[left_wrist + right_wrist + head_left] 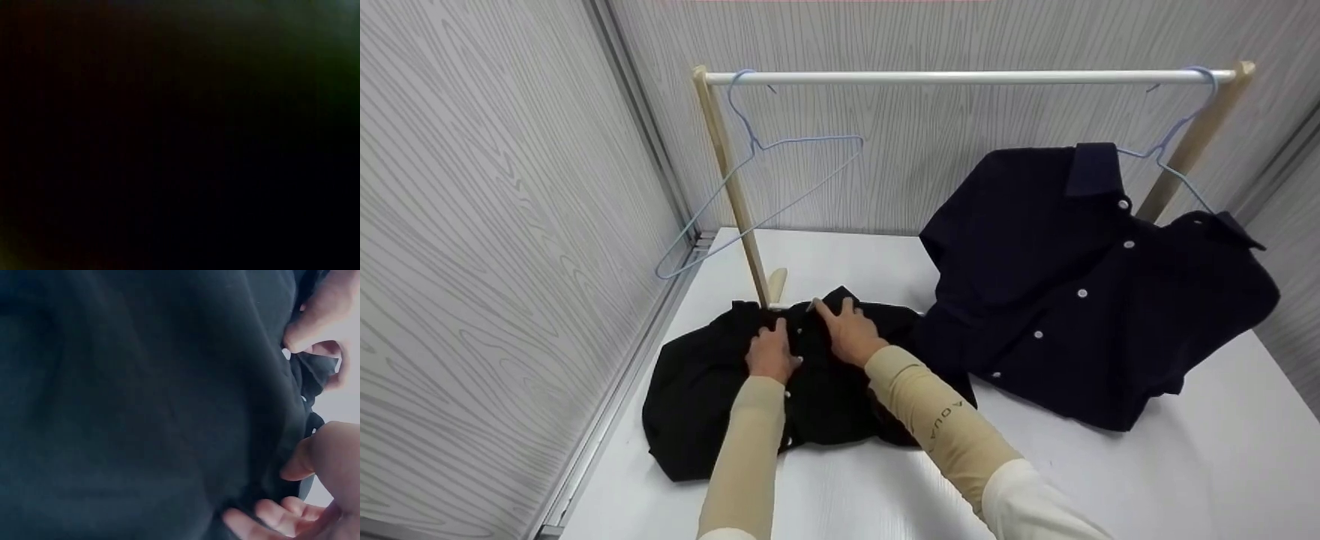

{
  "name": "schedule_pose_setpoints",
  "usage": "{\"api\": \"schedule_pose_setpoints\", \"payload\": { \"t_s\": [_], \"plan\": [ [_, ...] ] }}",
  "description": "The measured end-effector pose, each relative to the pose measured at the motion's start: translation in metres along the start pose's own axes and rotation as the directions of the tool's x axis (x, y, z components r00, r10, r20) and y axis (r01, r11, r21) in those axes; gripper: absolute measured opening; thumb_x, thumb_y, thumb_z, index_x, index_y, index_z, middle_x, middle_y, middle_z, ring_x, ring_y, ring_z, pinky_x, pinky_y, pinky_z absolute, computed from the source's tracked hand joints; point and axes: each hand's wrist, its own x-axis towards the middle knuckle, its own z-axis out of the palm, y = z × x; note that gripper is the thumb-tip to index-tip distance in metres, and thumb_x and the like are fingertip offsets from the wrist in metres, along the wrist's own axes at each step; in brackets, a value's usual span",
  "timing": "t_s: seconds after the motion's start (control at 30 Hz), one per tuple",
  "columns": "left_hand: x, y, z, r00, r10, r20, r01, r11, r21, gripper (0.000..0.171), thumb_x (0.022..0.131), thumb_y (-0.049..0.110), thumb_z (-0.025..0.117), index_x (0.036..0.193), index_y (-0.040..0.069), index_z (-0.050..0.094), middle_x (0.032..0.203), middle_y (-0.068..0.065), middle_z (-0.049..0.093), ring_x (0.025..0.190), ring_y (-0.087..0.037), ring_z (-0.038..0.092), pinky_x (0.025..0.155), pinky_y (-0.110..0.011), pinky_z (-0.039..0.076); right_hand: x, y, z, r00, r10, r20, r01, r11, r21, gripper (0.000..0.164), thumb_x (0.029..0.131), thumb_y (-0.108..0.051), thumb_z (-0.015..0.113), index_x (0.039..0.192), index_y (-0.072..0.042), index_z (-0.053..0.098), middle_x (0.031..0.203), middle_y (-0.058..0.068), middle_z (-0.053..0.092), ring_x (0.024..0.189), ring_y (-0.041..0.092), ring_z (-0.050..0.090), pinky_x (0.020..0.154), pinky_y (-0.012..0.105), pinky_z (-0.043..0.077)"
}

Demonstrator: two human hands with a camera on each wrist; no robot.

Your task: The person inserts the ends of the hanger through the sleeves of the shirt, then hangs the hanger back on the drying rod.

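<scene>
A black button-up shirt (825,397) lies spread on the white table, its collar toward the rack. My left hand (771,352) is on the left side of its front, beside the row of white buttons. In the right wrist view the left thumb and fingers pinch the shirt's edge close to a button. My right hand (851,334) is at the collar, thumb and fingers gripping the black cloth (169,410) between them. The left wrist view is almost wholly dark.
A rack with a white rail (960,77) and wooden posts stands behind. An empty blue wire hanger (802,139) hangs at its left. At the right a dark navy shirt (1027,247) hangs from another blue hanger (1162,150), one shoulder drooping. A patterned wall (495,225) flanks the table (840,495).
</scene>
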Motion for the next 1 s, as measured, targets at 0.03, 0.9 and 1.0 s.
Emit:
{"api": "schedule_pose_setpoints", "payload": {
  "t_s": [0.03, 0.9, 1.0],
  "plan": [
    [-0.001, -0.001, 0.001, 1.000, 0.000, -0.004, 0.000, 1.000, 0.001, 0.072, 0.081, 0.021, 0.082, 0.141, 0.005, 0.046, 0.126, -0.030, 0.057, 0.111, -0.047, 0.059, 0.088, -0.056, 0.053, 0.000, 0.000, 0.002, 1.000, -0.007, 0.007, 0.007, 1.000, -0.007, 0.085, 0.091, -0.009, 0.063, 0.158, -0.035, 0.017, 0.142, 0.028, 0.038, 0.107, 0.036, 0.059, 0.078, 0.044, 0.058],
    [-0.008, -0.012, 0.010, 0.977, 0.124, -0.174, -0.119, 0.992, 0.037, 0.050, 0.077, 0.009, 0.079, 0.119, -0.010, 0.058, 0.112, -0.029, 0.063, 0.100, -0.046, 0.063, 0.086, -0.053, 0.054, 0.002, 0.019, 0.000, 0.967, -0.183, -0.177, 0.123, 0.945, -0.304, 0.046, 0.095, -0.033, 0.058, 0.139, -0.020, 0.050, 0.145, 0.017, 0.042, 0.128, 0.033, 0.046, 0.101, 0.048, 0.046],
    [-0.007, -0.013, 0.009, 0.981, 0.113, -0.156, -0.108, 0.993, 0.040, 0.052, 0.079, 0.010, 0.078, 0.122, -0.011, 0.057, 0.114, -0.029, 0.062, 0.103, -0.045, 0.062, 0.087, -0.053, 0.054, 0.001, 0.018, 0.001, 0.954, -0.243, -0.177, 0.168, 0.920, -0.353, 0.048, 0.097, -0.034, 0.057, 0.143, -0.022, 0.049, 0.142, 0.016, 0.045, 0.126, 0.032, 0.047, 0.101, 0.046, 0.045]
  ]
}}
